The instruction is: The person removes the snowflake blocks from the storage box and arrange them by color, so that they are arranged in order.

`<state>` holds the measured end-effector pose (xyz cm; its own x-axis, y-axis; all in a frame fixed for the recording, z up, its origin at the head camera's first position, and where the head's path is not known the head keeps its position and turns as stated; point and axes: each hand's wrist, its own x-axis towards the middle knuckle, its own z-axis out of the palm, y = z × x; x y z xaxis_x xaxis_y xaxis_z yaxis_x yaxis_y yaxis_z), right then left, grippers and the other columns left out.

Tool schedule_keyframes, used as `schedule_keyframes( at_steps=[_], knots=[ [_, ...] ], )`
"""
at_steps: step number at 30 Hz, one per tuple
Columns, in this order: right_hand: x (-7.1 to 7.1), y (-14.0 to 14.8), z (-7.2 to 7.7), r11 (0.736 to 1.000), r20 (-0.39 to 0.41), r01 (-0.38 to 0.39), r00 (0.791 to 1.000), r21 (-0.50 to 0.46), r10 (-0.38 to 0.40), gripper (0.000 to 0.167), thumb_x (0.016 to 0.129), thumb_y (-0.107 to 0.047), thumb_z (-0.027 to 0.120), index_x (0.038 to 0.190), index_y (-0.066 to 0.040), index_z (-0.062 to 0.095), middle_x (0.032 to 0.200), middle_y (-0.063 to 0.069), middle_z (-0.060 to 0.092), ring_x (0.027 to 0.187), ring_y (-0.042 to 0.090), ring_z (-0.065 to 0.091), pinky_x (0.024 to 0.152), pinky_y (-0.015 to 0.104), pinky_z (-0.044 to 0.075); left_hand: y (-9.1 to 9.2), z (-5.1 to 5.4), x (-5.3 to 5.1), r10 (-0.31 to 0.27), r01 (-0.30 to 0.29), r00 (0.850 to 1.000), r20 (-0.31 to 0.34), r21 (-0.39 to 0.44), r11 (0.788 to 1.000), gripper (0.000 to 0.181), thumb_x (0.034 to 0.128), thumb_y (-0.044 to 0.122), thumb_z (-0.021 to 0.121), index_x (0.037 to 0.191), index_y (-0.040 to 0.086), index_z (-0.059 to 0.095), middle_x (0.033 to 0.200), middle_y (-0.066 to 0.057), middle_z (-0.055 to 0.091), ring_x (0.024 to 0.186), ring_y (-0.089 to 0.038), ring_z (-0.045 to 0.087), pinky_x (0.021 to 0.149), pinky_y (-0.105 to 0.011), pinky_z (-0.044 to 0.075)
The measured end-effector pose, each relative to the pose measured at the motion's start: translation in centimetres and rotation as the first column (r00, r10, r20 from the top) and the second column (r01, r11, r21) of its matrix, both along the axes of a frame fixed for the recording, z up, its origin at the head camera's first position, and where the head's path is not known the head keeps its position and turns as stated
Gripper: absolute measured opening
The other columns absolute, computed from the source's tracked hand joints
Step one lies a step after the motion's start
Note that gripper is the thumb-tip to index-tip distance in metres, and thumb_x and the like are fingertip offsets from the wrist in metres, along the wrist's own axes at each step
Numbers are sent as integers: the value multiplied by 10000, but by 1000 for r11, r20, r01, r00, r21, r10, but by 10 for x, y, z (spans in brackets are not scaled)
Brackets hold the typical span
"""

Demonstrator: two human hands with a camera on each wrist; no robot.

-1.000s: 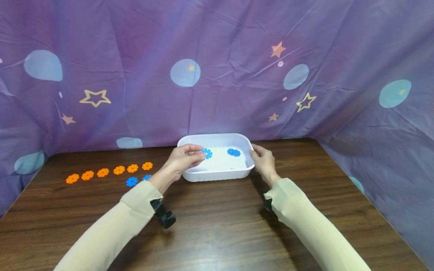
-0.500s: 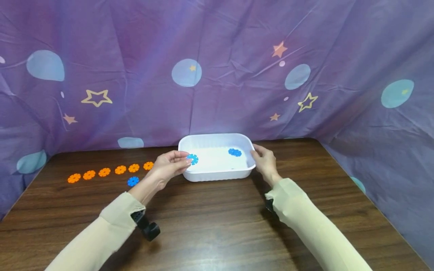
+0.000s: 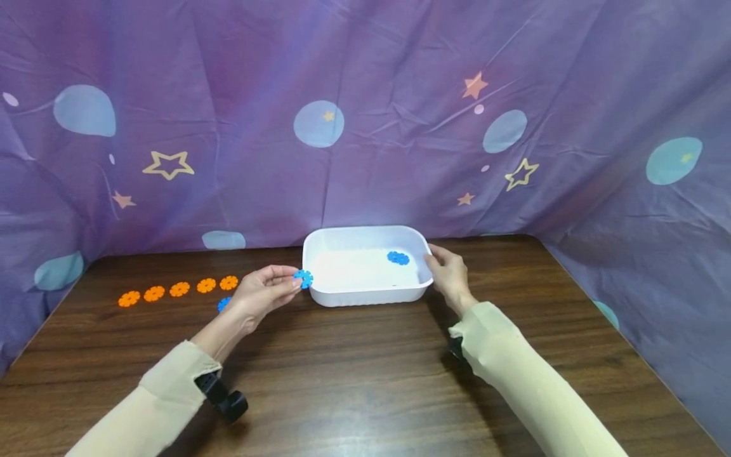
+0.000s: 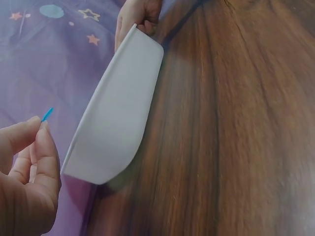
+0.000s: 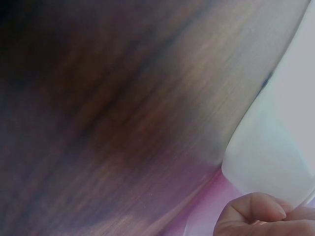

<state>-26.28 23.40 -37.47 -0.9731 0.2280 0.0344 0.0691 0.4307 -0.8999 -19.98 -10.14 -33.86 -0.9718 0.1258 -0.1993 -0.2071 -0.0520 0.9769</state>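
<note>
Between thumb and fingers my left hand (image 3: 264, 295) pinches a blue notched plastic disc (image 3: 304, 279), raised at the left end of a white plastic tub (image 3: 371, 297). The left wrist view shows that disc (image 4: 47, 114) edge-on at the fingertips. At the tub's other end my right hand (image 3: 448, 273) grips the rim; in the right wrist view its thumb is bent against the white wall (image 5: 268, 157). Inside the tub, toward the right, lie blue discs (image 3: 398, 258) that overlap. Another blue disc (image 3: 224, 304) on the table is partly hidden by my left wrist.
A row of several orange discs (image 3: 179, 289) lies on the brown wooden table (image 3: 354, 368) at the left. Behind the tub hangs a purple cloth (image 3: 257, 158) printed with stars and balloons. Black wrist-camera mounts (image 3: 223, 397) stick out below the sleeves.
My left hand has moved left and toward me with the blue disc, from over the tub to its left end. My right hand stays on the rim.
</note>
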Motion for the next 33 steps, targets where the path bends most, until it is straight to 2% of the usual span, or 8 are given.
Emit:
schedule_keyframes(
  at_steps=[5,11,17,22,24,26,31,33],
  knots=[
    [1,1,1,1000,-1,0,1000,-10,0,386,942,-194,524,1309,-79,553,1041,227,644,463,62,457,394,183,394,-12,-4,3,4,-3,1000,15,-12,1000,364,878,54,644,1199,-43,502,867,38,609,770,-22,619,777,-180,538],
    [2,2,-1,1000,-7,3,1000,-19,-3,376,943,-193,529,1300,-79,563,983,221,644,449,74,462,390,190,394,-33,-13,7,15,-14,999,36,-4,1000,454,884,79,643,1263,-73,446,877,41,629,771,-2,616,763,-157,532],
    [0,0,-1,1000,-17,0,1000,-8,0,374,938,-198,535,1292,-82,572,997,206,651,468,94,469,392,193,396,-59,-21,13,48,-47,996,70,-20,999,514,882,105,653,1305,-63,412,879,77,629,805,-1,618,785,-159,530],
    [-1,-1,-1,1000,-13,-2,1000,-6,2,381,937,-200,536,1298,-81,565,997,213,649,443,74,447,386,192,391,-79,-27,17,77,-75,994,73,-35,997,471,886,123,650,1280,-39,449,854,118,653,786,19,619,761,-154,535],
    [-1,-1,-1,1000,-11,-2,1000,-9,1,383,937,-201,537,1300,-82,564,985,214,648,430,63,434,384,189,387,-85,-29,18,92,-90,993,76,-31,995,481,883,121,653,1287,-42,447,851,121,650,782,22,621,758,-152,535],
    [-1,-1,0,1000,-9,-2,1000,-10,2,384,937,-202,536,1301,-83,563,969,215,644,421,59,425,383,187,384,-91,-31,19,109,-108,991,76,-26,994,412,884,109,650,1247,-8,495,840,128,646,775,23,621,752,-149,535],
    [0,-1,1,1000,-11,-2,1000,-9,2,386,937,-200,536,1304,-81,560,941,211,639,414,58,417,380,186,378,-101,-34,20,146,-142,987,72,-61,988,390,882,132,656,1229,16,522,815,145,635,765,26,618,743,-148,537],
    [0,-1,0,1000,-8,-1,1000,-9,1,386,938,-198,537,1305,-80,558,940,203,641,414,58,418,380,188,380,-105,-36,20,153,-147,986,68,-91,985,476,880,161,661,1279,-19,475,818,156,628,767,34,615,744,-146,536]
  ],
)
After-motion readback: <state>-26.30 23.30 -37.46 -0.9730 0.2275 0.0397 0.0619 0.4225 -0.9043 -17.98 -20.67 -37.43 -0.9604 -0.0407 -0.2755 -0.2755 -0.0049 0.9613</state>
